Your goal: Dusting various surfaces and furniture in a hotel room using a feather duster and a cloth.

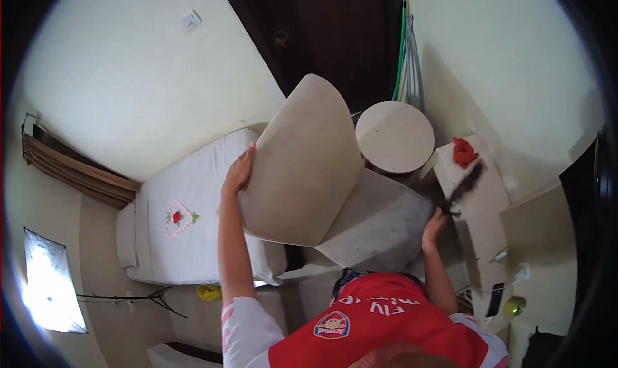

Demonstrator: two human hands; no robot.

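Note:
My left hand [238, 171] grips the left edge of a wide beige chair back [301, 170], which leans up at an angle with a rounded top. Below and to the right of it spreads a flat greyish seat panel [379, 220] with darker stains. My right hand [434, 228] is at the right corner of this seat, closed around the lower end of a dark, bushy duster [466, 183]. The duster's bristles are blurred and reach over a pale desk top. A crumpled red cloth [464, 152] lies on that desk just beyond the bristles.
A round whitish stool top [396, 136] stands behind the seat. On the left is a bed [203, 189] with a white, flower-decorated sheet. The long pale desk [483, 242] runs along my right, carrying a dark phone-like object [495, 299]. Green and grey tubes [408, 59] lean by a dark door [328, 35].

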